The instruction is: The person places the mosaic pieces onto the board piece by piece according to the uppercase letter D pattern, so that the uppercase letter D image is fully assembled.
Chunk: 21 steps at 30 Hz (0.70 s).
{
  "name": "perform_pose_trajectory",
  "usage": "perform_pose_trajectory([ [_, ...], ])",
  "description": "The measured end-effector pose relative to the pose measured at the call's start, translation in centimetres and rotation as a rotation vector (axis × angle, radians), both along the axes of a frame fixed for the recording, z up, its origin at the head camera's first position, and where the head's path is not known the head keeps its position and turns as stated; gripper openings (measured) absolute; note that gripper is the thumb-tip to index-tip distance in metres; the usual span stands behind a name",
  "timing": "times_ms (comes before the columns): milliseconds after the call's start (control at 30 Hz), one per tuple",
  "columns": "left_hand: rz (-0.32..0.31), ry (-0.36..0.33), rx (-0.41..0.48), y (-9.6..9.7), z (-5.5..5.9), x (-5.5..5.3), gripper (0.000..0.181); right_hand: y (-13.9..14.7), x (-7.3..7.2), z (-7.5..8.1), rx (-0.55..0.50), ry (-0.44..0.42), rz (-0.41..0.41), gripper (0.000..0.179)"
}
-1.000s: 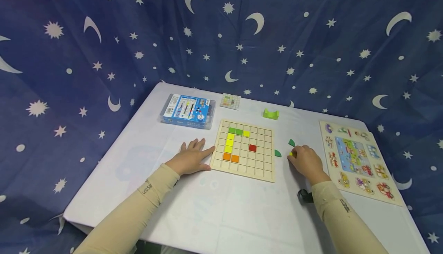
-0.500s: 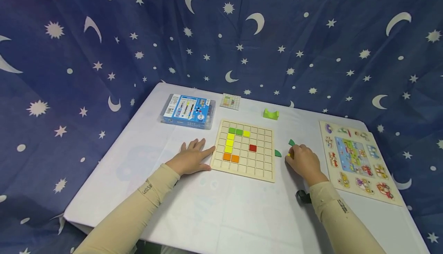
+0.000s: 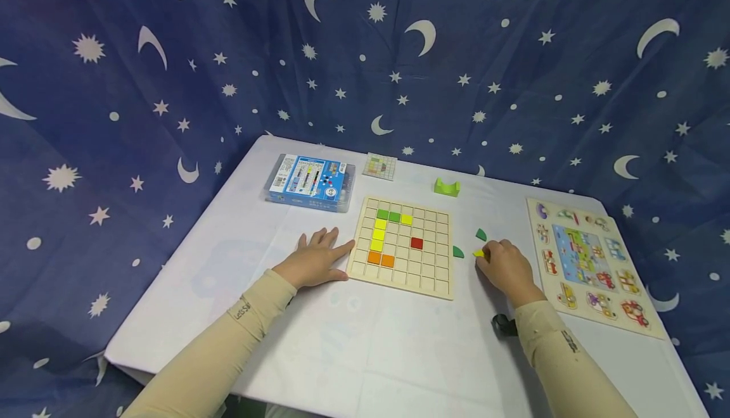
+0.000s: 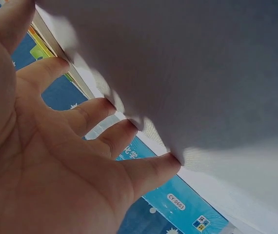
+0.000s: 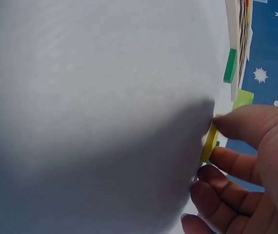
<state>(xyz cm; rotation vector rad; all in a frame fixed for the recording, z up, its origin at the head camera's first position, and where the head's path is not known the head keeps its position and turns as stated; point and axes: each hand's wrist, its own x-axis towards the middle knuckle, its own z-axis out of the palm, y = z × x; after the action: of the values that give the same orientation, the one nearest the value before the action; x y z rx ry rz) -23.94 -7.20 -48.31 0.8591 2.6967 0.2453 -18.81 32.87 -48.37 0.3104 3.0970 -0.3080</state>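
My left hand lies spread on the table, its index finger touching the left edge of the wooden grid board. Its fingertips press on the white cloth in the left wrist view. On the board sit green, yellow and orange squares and one red square. To the right of the board, my right hand pinches a small yellow block between thumb and index finger, down at the tabletop. Two green quarter-round blocks lie close by, one beside the board's edge and the other farther back.
At the back left stands a blue plastic case, with a small pattern card next to it. A light green holder stands behind the board. A picture puzzle board lies at the right. A starry blue curtain surrounds the table.
My right hand shifts slightly left, then back right. More of the yellow block and the whole farther green block now show beside it. The left hand stays still.
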Motion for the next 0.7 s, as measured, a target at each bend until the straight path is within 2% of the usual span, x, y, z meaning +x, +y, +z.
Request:
perform_pose_trajectory([
  [300,0.0,-0.007,0.006,-0.01,0.07,-0.02,0.077,-0.59,-0.78,0.09,-0.016,0.008,0.039,0.027],
  [467,-0.01,0.012,0.005,-0.05,-0.14,-0.09,0.076,-0.58,-0.8,0.13,-0.025,0.019,0.073,0.026],
  [700,-0.006,0.005,0.012,-0.02,-0.24,-0.14,0.077,-0.34,-0.65,-0.01,-0.044,0.001,0.083,0.025],
])
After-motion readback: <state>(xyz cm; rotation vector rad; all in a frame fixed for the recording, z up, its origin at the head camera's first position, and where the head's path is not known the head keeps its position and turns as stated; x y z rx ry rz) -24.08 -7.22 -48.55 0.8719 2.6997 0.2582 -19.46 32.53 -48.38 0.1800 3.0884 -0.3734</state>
